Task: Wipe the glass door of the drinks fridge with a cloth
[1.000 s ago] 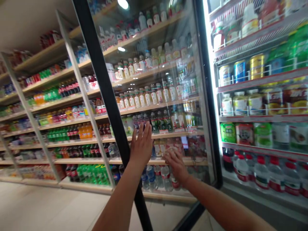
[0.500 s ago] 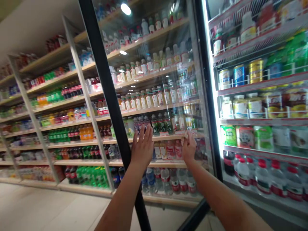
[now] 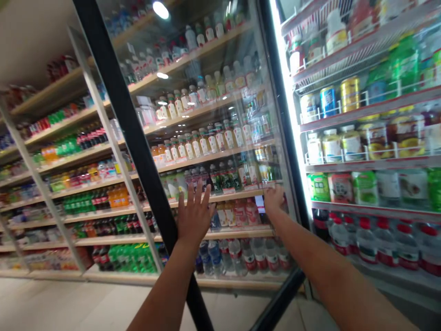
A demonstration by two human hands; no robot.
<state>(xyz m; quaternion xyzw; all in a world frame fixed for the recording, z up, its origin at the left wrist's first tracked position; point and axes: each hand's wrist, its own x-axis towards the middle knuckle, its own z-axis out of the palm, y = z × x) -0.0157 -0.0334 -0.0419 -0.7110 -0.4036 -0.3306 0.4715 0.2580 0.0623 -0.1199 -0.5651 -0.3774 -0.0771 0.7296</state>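
Observation:
The glass door (image 3: 227, 108) of a drinks fridge stands open in front of me, with a black frame (image 3: 129, 133) down its left side. My left hand (image 3: 193, 214) is spread flat with fingers apart, at the glass beside that frame. My right hand (image 3: 274, 198) is closed and up at the glass, nearer the door's hinge side. Its fingers face away from me, so whatever they hold is hidden. Rows of bottles (image 3: 196, 145) show through the pane.
At right are lit fridge shelves (image 3: 372, 164) with cans, jars and red-capped bottles (image 3: 364, 241). Wooden shelves (image 3: 86, 214) of drinks line the left wall. The door's black bottom bar (image 3: 279, 301) runs low over the tiled floor (image 3: 69, 303).
The view has shifted, so door and shelves sit further left. My right hand has moved rightward across the glass relative to the door. My left hand stays spread near the frame.

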